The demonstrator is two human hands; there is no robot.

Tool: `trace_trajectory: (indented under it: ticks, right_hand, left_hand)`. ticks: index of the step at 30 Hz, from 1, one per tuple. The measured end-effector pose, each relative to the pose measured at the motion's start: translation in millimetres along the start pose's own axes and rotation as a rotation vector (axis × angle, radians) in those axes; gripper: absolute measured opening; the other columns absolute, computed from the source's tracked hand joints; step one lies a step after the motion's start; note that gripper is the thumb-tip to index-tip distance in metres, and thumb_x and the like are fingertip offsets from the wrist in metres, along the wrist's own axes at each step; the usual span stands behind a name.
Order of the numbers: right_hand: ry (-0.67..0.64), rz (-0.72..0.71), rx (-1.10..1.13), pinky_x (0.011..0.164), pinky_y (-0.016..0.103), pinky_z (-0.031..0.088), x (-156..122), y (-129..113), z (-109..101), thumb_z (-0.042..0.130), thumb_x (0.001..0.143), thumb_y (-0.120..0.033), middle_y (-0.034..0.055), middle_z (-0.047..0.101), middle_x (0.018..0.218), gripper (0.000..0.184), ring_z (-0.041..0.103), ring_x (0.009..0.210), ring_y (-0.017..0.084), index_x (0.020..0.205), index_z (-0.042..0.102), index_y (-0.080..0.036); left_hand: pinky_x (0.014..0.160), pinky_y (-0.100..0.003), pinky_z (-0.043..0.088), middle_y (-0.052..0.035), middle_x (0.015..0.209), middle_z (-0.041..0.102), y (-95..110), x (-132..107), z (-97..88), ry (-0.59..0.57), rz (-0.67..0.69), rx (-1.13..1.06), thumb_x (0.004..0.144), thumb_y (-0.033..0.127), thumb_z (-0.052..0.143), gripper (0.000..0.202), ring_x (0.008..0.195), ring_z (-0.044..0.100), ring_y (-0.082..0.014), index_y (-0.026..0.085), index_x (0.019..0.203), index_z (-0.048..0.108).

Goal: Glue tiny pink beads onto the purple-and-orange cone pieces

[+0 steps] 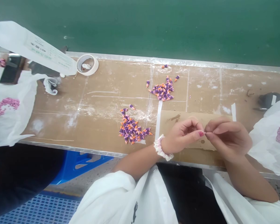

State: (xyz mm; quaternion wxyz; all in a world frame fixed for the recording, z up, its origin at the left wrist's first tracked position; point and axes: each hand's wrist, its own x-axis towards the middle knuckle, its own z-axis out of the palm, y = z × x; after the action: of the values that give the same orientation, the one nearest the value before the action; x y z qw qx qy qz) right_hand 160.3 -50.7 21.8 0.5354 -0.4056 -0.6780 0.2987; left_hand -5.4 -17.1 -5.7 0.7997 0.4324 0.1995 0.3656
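My left hand (184, 134), with a white scrunchie (162, 148) on its wrist, is closed in a pinch. Its thumb and fingertips meet those of my right hand (228, 137), also closed in a pinch. A tiny pale bit shows between the fingertips, too small to name. Both hands are over a tan cardboard sheet (170, 121) held with white tape. To the left lies a pile of small purple and orange figures (130, 127). A second pile of such figures (162, 91) is farther back, with several loose ones around it.
White plastic bags with pink pieces lie at the left (25, 115) and right (266, 133). A large white bottle (37, 49) and a tape roll (93, 69) are at the back left. A blue stool (65, 174) and a person's dark-clothed leg (21, 174) are at lower left.
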Motion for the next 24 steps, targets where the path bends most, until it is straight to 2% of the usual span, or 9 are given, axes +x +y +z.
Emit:
trace_trajectory:
  ticks: [8,17,24]
  right_hand:
    - [-0.073,0.041,-0.034,0.051,0.024,0.049,-4.9,-1.7,-3.3,0.062,0.077,0.005,0.0002,0.06,0.081,0.033,0.059,0.066,0.012,0.077,0.045,-0.024]
    - [-0.088,0.145,0.006,0.053,0.026,0.048,-4.2,-5.0,-1.1,0.06,0.082,0.0,0.0009,0.058,0.078,0.029,0.057,0.067,0.013,0.077,0.044,-0.025]
    - [-0.141,0.336,0.168,0.051,0.023,0.049,3.4,-6.8,-5.1,0.061,0.086,-0.006,0.0009,0.057,0.075,0.026,0.056,0.066,0.012,0.072,0.046,-0.022]
  left_hand:
    - [0.068,-0.023,0.046,-0.002,0.081,0.06,-2.2,2.3,-1.3,-0.018,0.071,0.119,0.089,0.037,0.063,0.023,0.074,0.058,-0.0091,0.016,0.082,0.055]
    - [0.067,-0.026,0.046,-0.0019,0.078,0.057,0.7,3.6,-7.1,0.02,0.307,0.601,0.091,0.041,0.059,0.027,0.07,0.052,-0.0109,0.018,0.079,0.056]
    - [0.069,-0.023,0.048,-0.0017,0.082,0.059,3.3,3.8,-13.3,0.005,0.497,0.812,0.091,0.027,0.06,0.013,0.071,0.055,-0.0098,0.018,0.083,0.059]
